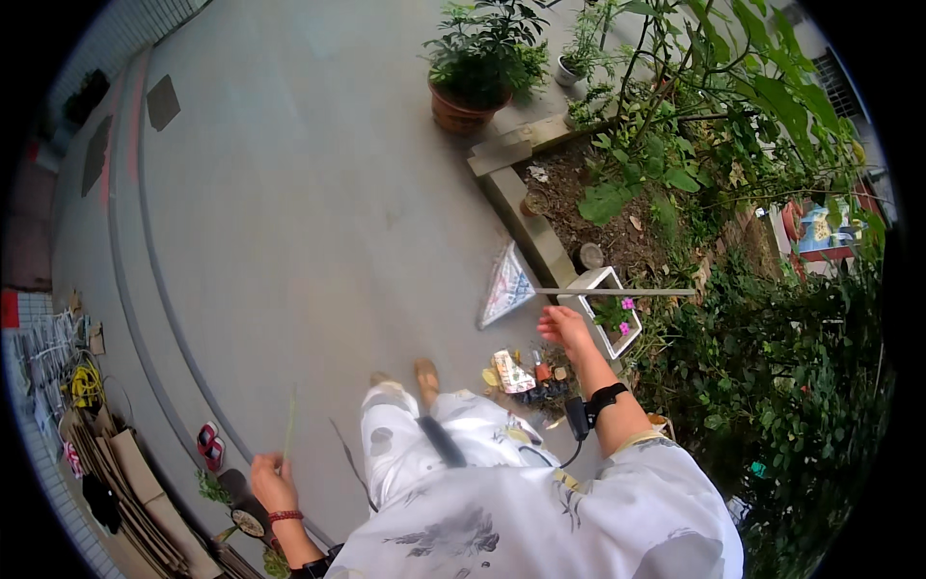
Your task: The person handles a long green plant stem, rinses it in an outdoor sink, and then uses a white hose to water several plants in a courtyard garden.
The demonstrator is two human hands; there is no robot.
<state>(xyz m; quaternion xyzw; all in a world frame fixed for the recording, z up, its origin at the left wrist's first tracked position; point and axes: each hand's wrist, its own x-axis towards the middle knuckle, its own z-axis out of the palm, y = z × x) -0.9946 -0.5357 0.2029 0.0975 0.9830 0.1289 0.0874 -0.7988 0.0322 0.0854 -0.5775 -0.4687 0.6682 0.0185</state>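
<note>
At the lower left, my left hand (275, 482) is closed in a pinch. A thin, pale green strip (291, 420), perhaps a leaf or stalk, rises from its fingers over the grey floor. My right hand (567, 328) hangs by the planter with its fingers loosely bent and apart, and I see nothing in it. Just beyond it is a triangular dustpan (507, 287) with a coloured pattern. The pan's long grey handle (627, 291) passes in front of a white planter box (627, 349) with pink flowers. The hand appears apart from that handle.
Right of me, a raised garden bed (526, 217) has a concrete edge and dense plants. A potted plant (463, 111) stands beyond it. Small bottles and packages (526, 374) sit near my feet. At left are flattened cardboard (145, 482), a red sandal (209, 444) and small pots (248, 522).
</note>
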